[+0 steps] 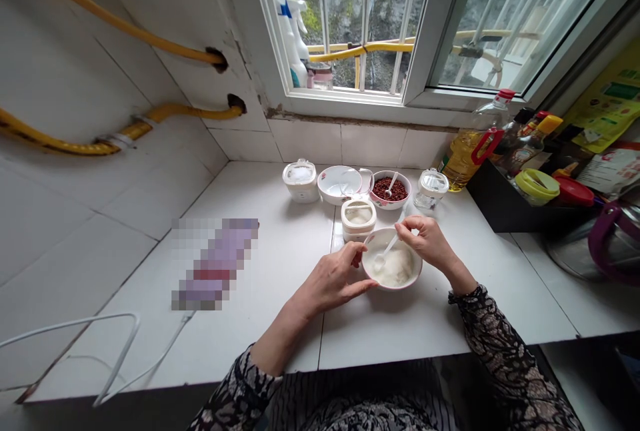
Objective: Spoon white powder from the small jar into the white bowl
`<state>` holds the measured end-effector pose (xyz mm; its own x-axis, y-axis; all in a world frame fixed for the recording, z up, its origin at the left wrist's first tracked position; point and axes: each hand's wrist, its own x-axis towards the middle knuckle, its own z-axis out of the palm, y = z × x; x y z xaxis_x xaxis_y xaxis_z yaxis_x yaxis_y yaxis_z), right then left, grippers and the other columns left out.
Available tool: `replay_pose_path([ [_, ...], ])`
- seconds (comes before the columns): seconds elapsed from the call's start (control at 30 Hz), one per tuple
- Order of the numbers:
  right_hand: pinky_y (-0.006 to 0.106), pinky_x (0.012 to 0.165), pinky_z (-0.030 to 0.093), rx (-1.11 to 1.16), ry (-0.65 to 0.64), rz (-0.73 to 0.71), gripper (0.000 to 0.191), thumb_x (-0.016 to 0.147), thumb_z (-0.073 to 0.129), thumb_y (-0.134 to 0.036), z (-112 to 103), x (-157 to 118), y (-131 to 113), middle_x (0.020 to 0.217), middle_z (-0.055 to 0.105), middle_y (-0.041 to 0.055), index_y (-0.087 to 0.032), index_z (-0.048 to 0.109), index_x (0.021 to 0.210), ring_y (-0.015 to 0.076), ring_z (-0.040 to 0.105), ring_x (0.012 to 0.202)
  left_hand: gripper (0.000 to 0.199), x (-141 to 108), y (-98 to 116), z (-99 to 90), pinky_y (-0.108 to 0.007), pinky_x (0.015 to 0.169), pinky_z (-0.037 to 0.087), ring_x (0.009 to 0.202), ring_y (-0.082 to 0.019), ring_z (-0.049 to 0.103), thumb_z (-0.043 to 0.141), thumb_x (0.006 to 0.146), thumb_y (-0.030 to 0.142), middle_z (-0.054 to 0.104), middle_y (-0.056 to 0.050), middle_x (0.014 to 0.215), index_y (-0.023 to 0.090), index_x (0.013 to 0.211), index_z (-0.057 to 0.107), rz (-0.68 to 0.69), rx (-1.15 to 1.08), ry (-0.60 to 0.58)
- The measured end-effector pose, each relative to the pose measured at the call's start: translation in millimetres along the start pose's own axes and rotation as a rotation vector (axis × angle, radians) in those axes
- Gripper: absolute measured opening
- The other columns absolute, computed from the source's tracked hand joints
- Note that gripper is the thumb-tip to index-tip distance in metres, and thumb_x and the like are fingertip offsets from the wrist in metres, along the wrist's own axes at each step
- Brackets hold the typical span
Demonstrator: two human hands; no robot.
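Observation:
A white bowl (399, 270) with a mound of white powder stands near the counter's front. My left hand (343, 276) grips its left rim, thumb low and fingers at the upper edge. My right hand (425, 239) pinches the handle of a white spoon (383, 258), whose head rests in the powder. Just behind the bowl is an open square jar (359, 218) of white contents. Farther back are a bowl of dark red beans (390, 189) with a small spoon in it, a white bowl (340, 183) and two lidded jars (301, 180) (431, 188).
An oil bottle (473, 144) and a black rack (500, 201) of sauce bottles stand at the right, near a metal pot (575, 251) with a purple handle. On the left lies a blurred purple object (217, 264) with a white cable (165, 351). A window is behind the counter.

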<state>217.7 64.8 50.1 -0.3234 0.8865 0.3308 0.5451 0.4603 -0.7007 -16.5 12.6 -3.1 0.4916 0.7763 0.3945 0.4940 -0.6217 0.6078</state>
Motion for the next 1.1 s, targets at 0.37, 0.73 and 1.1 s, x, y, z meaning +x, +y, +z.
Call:
replay_pose_path([
  [0.37,0.028,0.063,0.04,0.045,-0.035,0.011,0.048,0.09,0.054,-0.044,3,-2,-6,0.053,0.044,-0.0017,-0.02,0.043,0.05,0.0135,0.045,0.059,0.043,0,-2,1.9,-0.035,0.067,0.059,0.079,-0.021,0.07,0.065,0.09,0.048,0.066,-0.005,0.093,0.019,0.117,0.047,0.003,-0.01,0.006],
  [0.73,0.029,0.058,0.045,0.47,0.064,0.339,0.062,0.065,0.069,-0.079,0,12,16,0.052,0.06,0.0028,-0.019,0.058,0.051,0.0145,0.054,0.054,0.044,0,-1,1.7,-0.035,0.071,0.058,0.081,-0.021,0.07,0.066,0.09,0.047,0.066,-0.005,0.095,0.019,0.117,0.047,-0.03,-0.017,-0.011],
  [1.1,0.036,0.074,0.049,0.055,0.404,-0.016,0.047,0.094,0.053,-0.058,14,12,2,0.067,0.069,0.0057,-0.021,0.062,0.067,0.0197,0.062,0.066,0.041,0,0,1.1,-0.035,0.069,0.057,0.08,-0.021,0.069,0.066,0.09,0.047,0.065,-0.004,0.093,0.02,0.116,0.048,-0.029,-0.02,-0.01],
])
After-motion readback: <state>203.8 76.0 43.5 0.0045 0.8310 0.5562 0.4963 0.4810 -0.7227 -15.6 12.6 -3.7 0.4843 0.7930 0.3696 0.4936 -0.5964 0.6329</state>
